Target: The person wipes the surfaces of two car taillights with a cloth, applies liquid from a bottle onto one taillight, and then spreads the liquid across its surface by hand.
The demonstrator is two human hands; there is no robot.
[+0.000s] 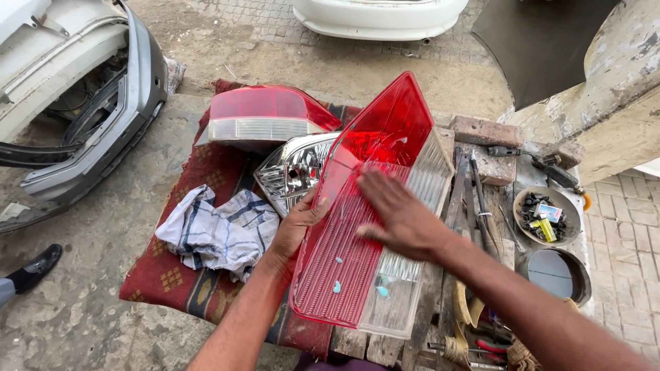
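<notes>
While the left hand (297, 225) grips the left edge of the large red-and-clear tail-light lens (371, 213) — thumb on its face, remaining fingers curled beneath and hidden — the right hand (402, 216) lies flat on the ribbed surface, fingers extended and slightly spread. This lens rests tilted across the right edge of a patterned red cloth (172, 275) and onto the wooden workbench (440, 288). 2 further lamp units lie toward the far edge of the cloth — a red tail light (265, 113) and a chrome headlamp (292, 168). A striped rag (216, 230) lies just left of the left hand. A round dish of small parts (546, 214) sits near the bench's right edge.
</notes>
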